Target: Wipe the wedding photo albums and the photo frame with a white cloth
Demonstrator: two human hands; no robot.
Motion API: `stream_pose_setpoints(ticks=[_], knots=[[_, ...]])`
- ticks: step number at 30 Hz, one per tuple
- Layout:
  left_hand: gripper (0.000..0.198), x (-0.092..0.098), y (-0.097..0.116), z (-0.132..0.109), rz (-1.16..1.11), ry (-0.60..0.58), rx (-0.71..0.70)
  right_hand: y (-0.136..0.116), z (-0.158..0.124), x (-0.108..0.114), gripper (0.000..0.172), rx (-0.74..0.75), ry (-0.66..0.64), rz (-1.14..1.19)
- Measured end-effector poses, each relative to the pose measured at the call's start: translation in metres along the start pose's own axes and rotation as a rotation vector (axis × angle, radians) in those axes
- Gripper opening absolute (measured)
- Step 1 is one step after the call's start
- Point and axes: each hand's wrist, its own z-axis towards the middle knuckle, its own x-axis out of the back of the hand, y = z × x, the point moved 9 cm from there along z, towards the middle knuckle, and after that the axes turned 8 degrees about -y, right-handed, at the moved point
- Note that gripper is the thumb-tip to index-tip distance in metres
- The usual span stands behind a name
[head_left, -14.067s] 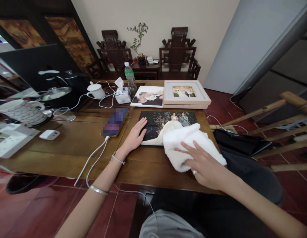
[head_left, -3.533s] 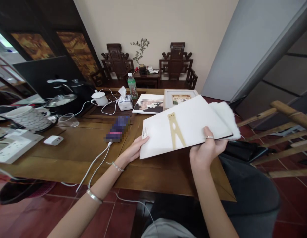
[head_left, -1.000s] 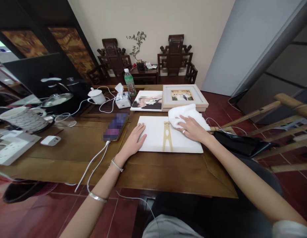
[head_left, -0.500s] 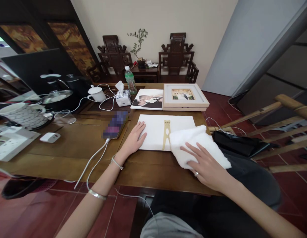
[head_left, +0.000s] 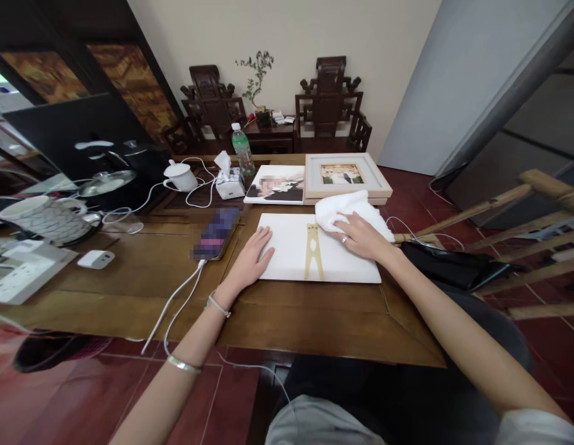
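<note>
While left hand [head_left: 255, 256] lies flat on panel [head_left: 287, 254] edge, right hand [head_left: 364, 238] over cloth [head_left: 345, 203], grip unclear, tabletop [head_left: 305, 318] room nearside

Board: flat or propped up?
Flat: the board lies white side up on the table, left hand resting on its left end, right hand on the cloth over its far right corner.

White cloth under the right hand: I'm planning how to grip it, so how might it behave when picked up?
The white cloth is probably floppy, since it lies folded and rumpled under the right hand. It likely won't feel slippery, as its surface looks fuzzy. Its rumpled shape seems unlikely to roll.
</note>
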Motion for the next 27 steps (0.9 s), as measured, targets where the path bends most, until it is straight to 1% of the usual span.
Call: stream_pose_setpoints(ticks=[2, 4, 7, 11, 14, 16, 18, 23, 25, 27], knots=[[0.052, 0.000, -0.001, 0.000, 0.016, 0.002, -0.004, -0.001, -0.002, -0.002, 0.031, -0.018, -0.012, -0.014], [0.052, -0.001, -0.002, 0.000, 0.027, 0.006, -0.007, -0.012, -0.013, -0.003, 0.029, -0.016, -0.031, -0.019], [0.053, -0.002, -0.002, 0.000, 0.037, 0.006, -0.009, -0.042, -0.046, -0.001, 0.024, 0.033, -0.055, -0.011], [0.052, -0.002, -0.001, 0.000, 0.039, 0.005, -0.009, -0.086, -0.093, 0.006, 0.025, 0.107, -0.068, 0.002], [0.052, -0.002, 0.000, 0.000, 0.041, 0.000, -0.012, -0.101, -0.110, 0.010, 0.025, 0.112, -0.100, 0.003], [0.052, -0.001, 0.000, 0.000, 0.044, -0.003, -0.011, -0.100, -0.108, 0.010, 0.028, 0.106, -0.144, 0.019], [0.053, -0.001, 0.000, 0.000, 0.048, -0.004, -0.012, -0.090, -0.097, 0.009, 0.033, 0.096, -0.189, 0.041], [0.051, 0.000, 0.000, -0.001, 0.049, 0.009, -0.019, -0.046, -0.050, -0.001, 0.047, 0.030, -0.260, 0.028], [0.051, 0.000, -0.001, -0.001, 0.046, 0.009, -0.017, -0.028, -0.032, -0.006, 0.052, -0.002, -0.266, 0.017], [0.051, 0.000, -0.001, -0.001, 0.043, 0.007, -0.013, -0.017, -0.018, -0.009, 0.054, -0.020, -0.265, -0.001]])
